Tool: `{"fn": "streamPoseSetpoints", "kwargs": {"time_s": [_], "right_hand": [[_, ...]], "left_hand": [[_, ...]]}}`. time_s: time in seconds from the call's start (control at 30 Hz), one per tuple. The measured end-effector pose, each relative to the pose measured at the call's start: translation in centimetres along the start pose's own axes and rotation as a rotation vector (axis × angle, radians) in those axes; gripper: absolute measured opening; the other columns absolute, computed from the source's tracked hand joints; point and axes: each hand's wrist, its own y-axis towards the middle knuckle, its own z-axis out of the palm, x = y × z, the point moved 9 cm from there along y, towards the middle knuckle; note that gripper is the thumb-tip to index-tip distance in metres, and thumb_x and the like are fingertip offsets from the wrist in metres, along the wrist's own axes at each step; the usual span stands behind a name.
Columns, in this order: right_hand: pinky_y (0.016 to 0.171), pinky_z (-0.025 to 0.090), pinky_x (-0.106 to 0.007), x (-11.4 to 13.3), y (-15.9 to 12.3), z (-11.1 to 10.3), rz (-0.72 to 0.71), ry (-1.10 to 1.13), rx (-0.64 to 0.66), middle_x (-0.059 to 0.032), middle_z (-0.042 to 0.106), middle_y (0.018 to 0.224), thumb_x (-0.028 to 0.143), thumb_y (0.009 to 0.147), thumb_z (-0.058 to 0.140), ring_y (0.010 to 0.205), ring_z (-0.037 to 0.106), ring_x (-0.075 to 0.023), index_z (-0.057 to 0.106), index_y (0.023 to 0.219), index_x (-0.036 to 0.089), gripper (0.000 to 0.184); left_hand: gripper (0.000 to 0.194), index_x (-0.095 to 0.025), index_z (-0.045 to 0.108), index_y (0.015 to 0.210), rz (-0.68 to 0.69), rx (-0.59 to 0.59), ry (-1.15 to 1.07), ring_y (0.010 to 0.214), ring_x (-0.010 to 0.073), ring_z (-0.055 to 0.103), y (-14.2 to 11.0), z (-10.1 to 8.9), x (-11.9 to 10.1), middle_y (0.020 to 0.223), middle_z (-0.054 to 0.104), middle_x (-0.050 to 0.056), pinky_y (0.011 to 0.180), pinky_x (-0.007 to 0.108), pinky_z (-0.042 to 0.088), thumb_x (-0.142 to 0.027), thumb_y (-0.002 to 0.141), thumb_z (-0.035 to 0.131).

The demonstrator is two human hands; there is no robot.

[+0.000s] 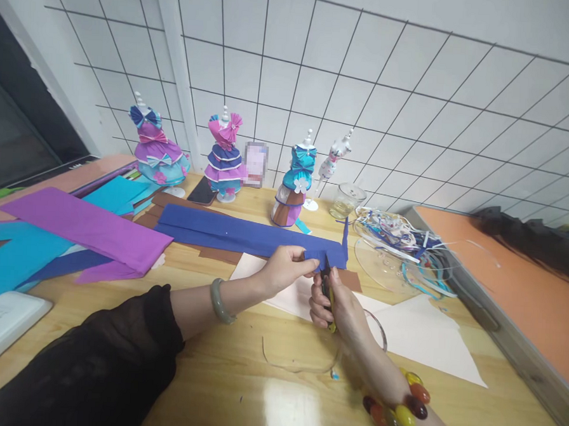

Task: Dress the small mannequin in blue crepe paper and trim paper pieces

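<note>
Between thumb and fingers, my left hand (288, 267) pinches a small piece of dark blue paper (314, 258). My right hand (337, 305) grips a pair of scissors (329, 291) with black and yellow handles, their dark blades at the right side of that piece. Just behind both hands lies a long folded strip of dark blue paper (226, 231). Brown sheets (190, 202) show under the strip, and pale pink paper (431, 335) is spread beneath and to the right of my hands. A thin cord (300, 369) curves over the table nearer to me.
Small dress forms in paper dresses (157, 149) stand along the tiled wall, beside a glass cup (347, 200). Tangled paper scraps (398, 235) lie at right, by an orange-topped surface (510, 276). Purple paper (88, 228), turquoise paper (29, 257) and a white device (9, 326) are at left.
</note>
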Motion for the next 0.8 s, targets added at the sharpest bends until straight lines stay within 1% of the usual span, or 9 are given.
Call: {"fn": "streamPoseSetpoints", "kwargs": {"time_s": [0.17, 0.33, 0.53, 0.8], "right_hand": [[0.032, 0.023, -0.015, 0.1, 0.0, -0.1, -0.012, -0.020, 0.004, 0.0109, 0.032, 0.049, 0.062, 0.080, 0.051, 0.033, 0.019, -0.0025, 0.047, 0.077, 0.020, 0.041], [0.031, 0.021, -0.015, 0.1, 0.0, -0.1, -0.001, -0.021, -0.012, 0.0112, 0.032, 0.048, 0.063, 0.078, 0.053, 0.032, 0.018, -0.0022, 0.046, 0.075, 0.021, 0.043], [0.032, 0.021, -0.015, 0.0, 0.1, -0.2, -0.028, -0.007, -0.010, 0.0114, 0.031, 0.048, 0.062, 0.081, 0.049, 0.032, 0.018, -0.0022, 0.046, 0.075, 0.020, 0.042], [0.034, 0.019, -0.016, 0.1, 0.1, -0.3, -0.043, -0.037, -0.005, 0.0112, 0.031, 0.049, 0.063, 0.080, 0.049, 0.033, 0.018, -0.0024, 0.043, 0.074, 0.021, 0.043]], "left_hand": [[0.019, -0.012, 0.059, 0.062, 0.024, -0.009, 0.045, 0.062, 0.0112, 0.056, 0.1, -0.2, 0.2, 0.063, 0.062, 0.003, 0.065, 0.025, 0.042, -0.027, 0.072, 0.063], [0.019, -0.012, 0.060, 0.063, 0.021, -0.021, 0.001, 0.062, 0.0113, 0.056, -0.1, 0.0, 0.4, 0.062, 0.062, 0.002, 0.067, 0.026, 0.043, -0.028, 0.073, 0.062], [0.019, -0.011, 0.061, 0.064, -0.004, -0.046, -0.044, 0.063, 0.0116, 0.055, -0.3, 0.1, 0.7, 0.063, 0.062, 0.003, 0.069, 0.027, 0.043, -0.028, 0.073, 0.062], [0.016, -0.010, 0.063, 0.069, -0.047, -0.022, -0.211, 0.065, 0.0107, 0.054, -0.4, 0.7, 1.3, 0.066, 0.061, 0.003, 0.073, 0.028, 0.043, -0.026, 0.071, 0.064]]}}
